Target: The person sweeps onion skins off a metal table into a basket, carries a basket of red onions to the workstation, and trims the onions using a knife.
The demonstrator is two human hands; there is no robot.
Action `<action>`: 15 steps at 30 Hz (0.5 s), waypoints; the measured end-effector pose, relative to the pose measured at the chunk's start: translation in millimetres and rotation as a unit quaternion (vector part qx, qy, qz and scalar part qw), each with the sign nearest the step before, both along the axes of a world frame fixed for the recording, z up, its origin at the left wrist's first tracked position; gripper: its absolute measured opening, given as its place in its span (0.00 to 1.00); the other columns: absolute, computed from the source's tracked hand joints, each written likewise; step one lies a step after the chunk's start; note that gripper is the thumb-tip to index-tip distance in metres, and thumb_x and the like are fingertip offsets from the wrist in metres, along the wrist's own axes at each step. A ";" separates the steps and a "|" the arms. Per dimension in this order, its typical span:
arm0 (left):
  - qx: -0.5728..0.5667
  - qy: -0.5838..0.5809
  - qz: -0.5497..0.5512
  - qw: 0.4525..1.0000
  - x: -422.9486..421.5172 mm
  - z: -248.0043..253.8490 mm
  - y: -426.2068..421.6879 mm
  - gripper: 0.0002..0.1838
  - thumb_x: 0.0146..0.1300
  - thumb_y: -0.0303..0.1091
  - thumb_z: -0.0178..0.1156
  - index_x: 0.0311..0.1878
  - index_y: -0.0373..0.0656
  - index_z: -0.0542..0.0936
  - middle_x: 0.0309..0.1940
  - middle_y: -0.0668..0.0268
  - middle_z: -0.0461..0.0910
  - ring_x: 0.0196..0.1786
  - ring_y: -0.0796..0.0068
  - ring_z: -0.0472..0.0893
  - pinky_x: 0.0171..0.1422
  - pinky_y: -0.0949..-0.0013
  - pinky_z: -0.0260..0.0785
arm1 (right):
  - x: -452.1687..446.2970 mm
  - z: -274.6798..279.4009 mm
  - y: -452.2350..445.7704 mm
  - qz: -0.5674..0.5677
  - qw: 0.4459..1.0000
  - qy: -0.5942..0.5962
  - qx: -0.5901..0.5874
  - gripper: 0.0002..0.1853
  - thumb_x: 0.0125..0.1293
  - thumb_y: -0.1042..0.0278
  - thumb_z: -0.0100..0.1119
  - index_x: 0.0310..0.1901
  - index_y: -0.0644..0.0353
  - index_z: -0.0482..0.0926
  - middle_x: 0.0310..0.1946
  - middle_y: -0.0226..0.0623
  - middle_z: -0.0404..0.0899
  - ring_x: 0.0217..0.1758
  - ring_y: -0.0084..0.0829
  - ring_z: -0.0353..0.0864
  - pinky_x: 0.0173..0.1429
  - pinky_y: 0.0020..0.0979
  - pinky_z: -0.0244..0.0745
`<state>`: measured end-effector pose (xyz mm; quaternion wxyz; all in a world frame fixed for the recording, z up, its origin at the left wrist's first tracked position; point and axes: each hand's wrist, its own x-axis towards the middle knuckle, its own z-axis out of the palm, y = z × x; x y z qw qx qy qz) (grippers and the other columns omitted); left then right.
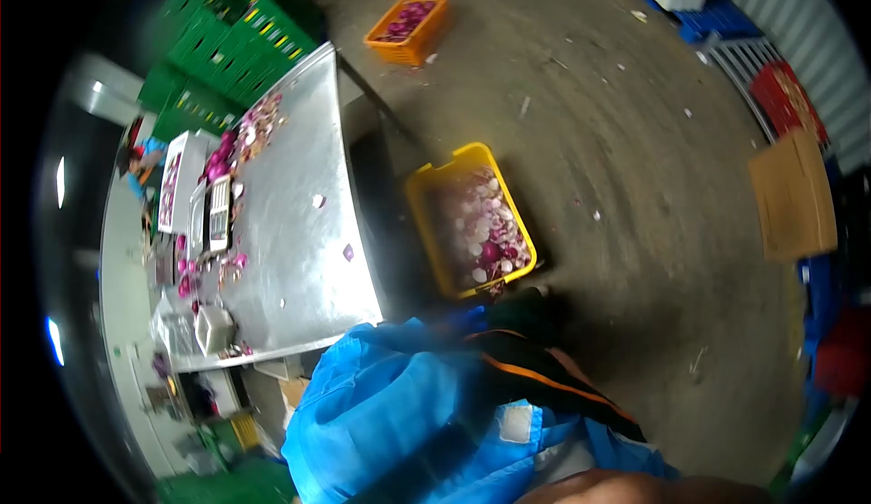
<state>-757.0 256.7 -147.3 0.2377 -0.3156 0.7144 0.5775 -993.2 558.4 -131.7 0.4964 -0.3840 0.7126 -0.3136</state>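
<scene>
Grey, worn floor [617,78] takes the upper middle and right of the frame, with small scraps lying on it. From my distant place I look down through the head camera, and neither hand can be seen; so I cannot tell whether they are apart, together or closed on something. At the bottom edge I see only blue cloth [381,404] and what seems a bare arm [626,489].

Nearest to the body is the yellow crate [472,152], on the floor at the centre of the frame, beside the table. It holds peel [487,205] and some red onions [491,252]. I judge the crate as stiff plastic, to be taken by its rim at two opposite sides. Peel should be light and loose; an onion should be firm and smooth, and could roll, so I would hold it around its middle.

Left of centre, the metal table [299,177] shines and looks slippery, with a scale [219,214] upon it. Green crates [200,46] are stacked at upper left; an orange crate [396,51] stands at top centre.
</scene>
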 end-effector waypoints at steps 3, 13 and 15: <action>-0.011 -0.062 0.084 0.994 -8.0 -18.1 -3.2 0.29 0.71 0.48 0.55 0.71 0.47 0.66 0.66 0.59 0.71 0.69 0.61 0.69 0.72 0.59 0.61 | -72.5 15.3 -31.8 0.049 0.996 0.034 0.062 0.22 0.75 0.52 0.44 0.59 0.58 0.75 0.50 0.49 0.80 0.52 0.44 0.81 0.53 0.43 0.76; 0.036 -0.050 0.309 0.949 -174.8 -62.9 -87.6 0.25 0.72 0.48 0.53 0.67 0.47 0.72 0.62 0.59 0.74 0.67 0.61 0.71 0.72 0.60 0.62 | -389.7 60.8 -156.4 -0.004 0.955 0.253 0.151 0.22 0.75 0.52 0.45 0.58 0.59 0.76 0.50 0.50 0.80 0.53 0.47 0.80 0.53 0.44 0.75; 0.070 0.030 0.373 0.925 -239.3 -58.5 -126.2 0.25 0.72 0.48 0.53 0.66 0.47 0.73 0.62 0.59 0.75 0.67 0.61 0.71 0.72 0.60 0.62 | -445.6 69.8 -182.4 -0.025 0.943 0.289 0.162 0.22 0.75 0.52 0.45 0.57 0.59 0.76 0.50 0.50 0.80 0.53 0.47 0.80 0.54 0.44 0.75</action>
